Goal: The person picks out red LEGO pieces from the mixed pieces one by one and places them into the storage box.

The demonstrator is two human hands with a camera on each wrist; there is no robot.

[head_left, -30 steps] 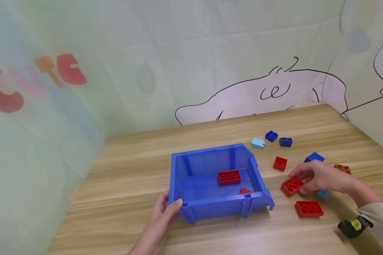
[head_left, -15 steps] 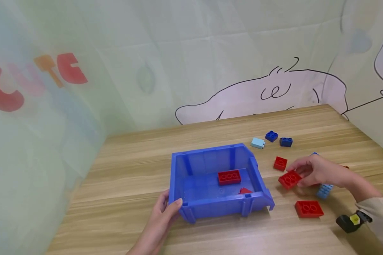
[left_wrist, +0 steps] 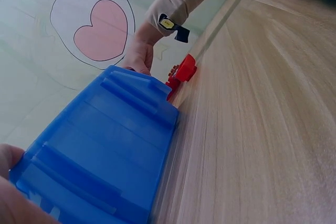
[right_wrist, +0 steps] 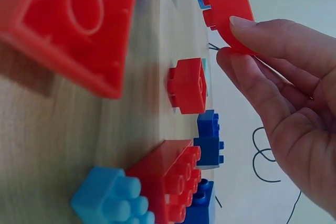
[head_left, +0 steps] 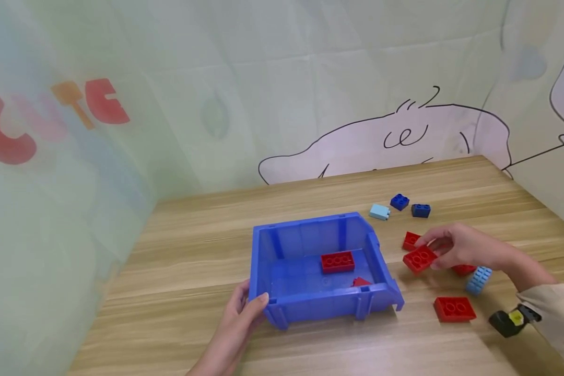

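My left hand point(head_left: 237, 324) grips the near left corner of a blue plastic bin point(head_left: 317, 308), thumb on its rim. Inside the bin lie a red toy brick point(head_left: 337, 262) and a smaller red piece point(head_left: 361, 282), partly hidden by the front wall. Right of the bin, my right hand point(head_left: 474, 253) pinches another red brick point(head_left: 419, 259) between thumb and fingers, its hollow side toward the head camera. The right wrist view shows this held brick point(right_wrist: 226, 6) raised off the table. Seen from the left wrist, the bin's outer wall point(left_wrist: 110, 135) fills much of the frame.
Close behind the held brick lies a small red brick point(head_left: 410, 241). Farther back are a pale blue brick point(head_left: 379, 211) and two dark blue bricks point(head_left: 421, 210). A red brick point(head_left: 454, 309) lies nearer me, and a light blue brick point(head_left: 478, 280) beside my right wrist.
My right hand has moved left and slightly away from me with the red brick, nearer the bin. More of the light blue brick shows now. My left hand and the bin have stayed put.
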